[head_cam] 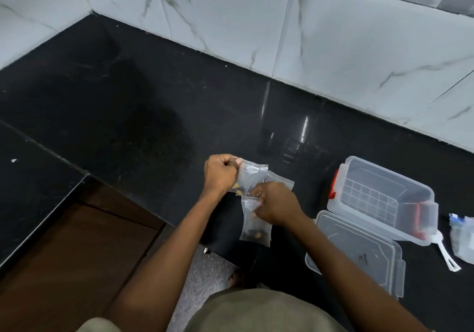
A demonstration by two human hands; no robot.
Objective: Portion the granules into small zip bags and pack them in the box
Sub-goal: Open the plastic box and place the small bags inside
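Two bare hands work close together above a glossy black counter [159, 116], seen from the person's own head looking down. The left hand [221, 175] is curled, its fingers pinching the top edge of a small clear zip bag [252, 177]; a few yellowish granules show near that bag's lower left corner. The right hand [275, 203], just below and to the right, is also curled and pinches the top of a second small zip bag [254, 225], which hangs down from the fingers. Dark granules and one tan piece sit gathered at the bottom of this second bag. A third clear bag [280, 181] peeks out behind the right hand; whether it holds anything cannot be told.

To the right of the hands, a translucent plastic box [379, 198] stands open on the counter. It has red latch clips on its left and right ends, and its ribbed grid floor shows through. No bags can be seen inside it. Its clear lid [356, 252] lies flat on the counter in front of the box, touching or nearly touching it, with a few dark specks on it. A small white plastic scoop [445, 251] lies just right of the lid, its head near the box's front right corner. Further right, at the picture's edge, sits a crumpled clear packet [463, 236] with blue print; its contents are not clear.

White marble-patterned wall tiles [333, 36] back the counter.
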